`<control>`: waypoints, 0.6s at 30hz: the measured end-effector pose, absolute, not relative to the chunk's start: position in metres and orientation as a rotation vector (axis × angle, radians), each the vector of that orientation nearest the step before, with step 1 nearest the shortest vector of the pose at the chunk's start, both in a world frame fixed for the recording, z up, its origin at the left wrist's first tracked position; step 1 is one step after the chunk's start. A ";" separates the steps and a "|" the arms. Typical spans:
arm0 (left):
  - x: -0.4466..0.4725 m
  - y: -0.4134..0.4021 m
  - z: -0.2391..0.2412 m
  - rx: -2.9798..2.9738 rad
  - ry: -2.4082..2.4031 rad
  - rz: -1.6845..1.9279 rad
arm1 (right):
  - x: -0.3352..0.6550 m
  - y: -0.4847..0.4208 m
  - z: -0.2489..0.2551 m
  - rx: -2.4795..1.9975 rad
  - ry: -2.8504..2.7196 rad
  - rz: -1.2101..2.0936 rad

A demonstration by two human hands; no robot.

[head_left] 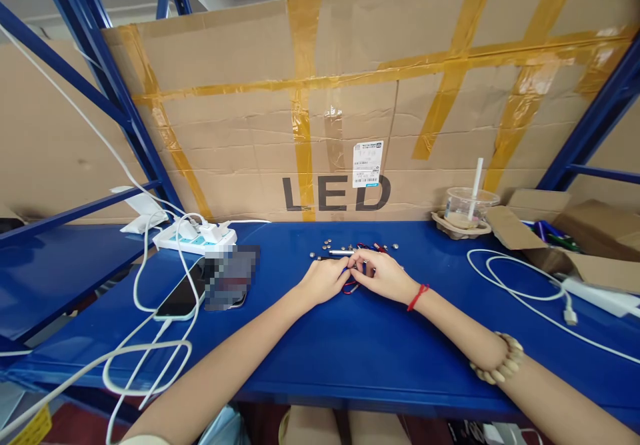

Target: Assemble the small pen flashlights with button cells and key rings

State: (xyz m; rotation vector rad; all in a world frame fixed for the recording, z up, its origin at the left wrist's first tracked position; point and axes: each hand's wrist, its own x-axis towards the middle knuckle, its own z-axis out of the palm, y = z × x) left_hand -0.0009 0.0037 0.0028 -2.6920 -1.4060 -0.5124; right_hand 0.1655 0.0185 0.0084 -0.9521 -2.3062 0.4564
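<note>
My left hand [325, 281] and my right hand [384, 276] meet over the blue shelf, fingertips pinched together. Whatever they grip is small and mostly hidden; a bit of blue shows at the left fingertips. Beneath and beside the right fingers lies a red looped piece [351, 289], partly covered. Just behind the hands rests a slim silver tube [342, 252]. Small silvery round pieces, like button cells, are scattered around it, one at the left [313, 255] and another at the right [395, 246].
At the left, phones [181, 293] lie among white cables beside a power strip [173, 237]. A plastic cup [467, 206] with a straw stands back right, near an open carton [595, 268] and a coiled white cable [520, 295]. A tall cardboard sheet [240, 145] closes the back.
</note>
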 end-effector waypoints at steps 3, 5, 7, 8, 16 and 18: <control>0.000 0.003 0.003 -2.688 -1.402 -0.515 | 0.166 0.018 0.010 -0.961 -2.314 0.414; 0.000 0.003 0.003 -2.691 -1.395 -0.511 | 0.166 0.018 0.010 -0.965 -2.314 0.391; 0.000 0.004 0.003 -2.691 -1.390 -0.506 | 0.167 0.018 0.010 -0.971 -2.308 0.383; 0.000 0.004 0.003 -2.688 -1.388 -0.507 | 0.167 0.018 0.010 -0.973 -2.305 0.383; -0.001 0.005 0.001 -2.658 -1.372 -0.505 | 0.165 0.020 0.006 -1.003 -2.237 0.347; -0.001 0.005 0.000 -2.653 -1.381 -0.490 | 0.165 0.021 0.004 -0.991 -2.213 0.364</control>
